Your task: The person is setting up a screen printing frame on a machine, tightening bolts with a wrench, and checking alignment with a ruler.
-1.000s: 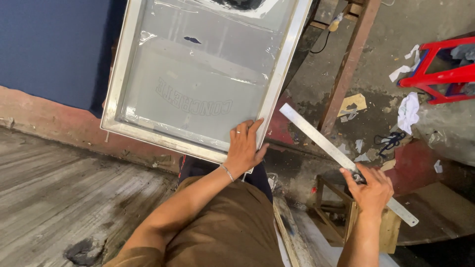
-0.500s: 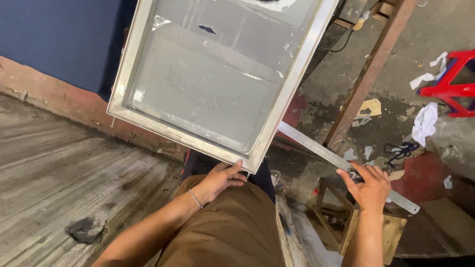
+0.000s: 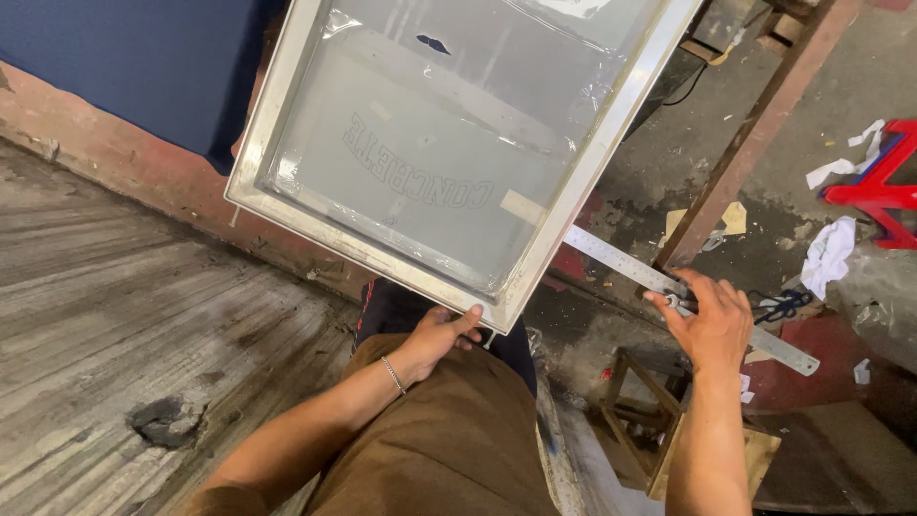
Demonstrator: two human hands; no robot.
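A large metal-framed printing screen (image 3: pixel 287 162) with a translucent mesh and a faint stencil fills the upper middle of the head view, tilted. My left hand (image 3: pixel 441 336) grips its near bottom corner from below, fingers curled on the frame edge. A thin bracelet sits on that wrist. My right hand (image 3: pixel 709 320) holds a long steel ruler (image 3: pixel 611 258) that runs diagonally, its upper end hidden under the screen's right edge.
A worn grey wooden floor (image 3: pixel 134 315) lies at left, with a dark blue cloth (image 3: pixel 124 67) above it. A small wooden stool (image 3: pixel 650 401), a rusty metal bar (image 3: pixel 755 124), a red plastic stool (image 3: pixel 884 186) and scattered paper scraps (image 3: pixel 829 253) are at right.
The screen has shifted up and right and tilted more. My left hand slid down from the frame's lower edge to its bottom corner. My right hand stays on the ruler.
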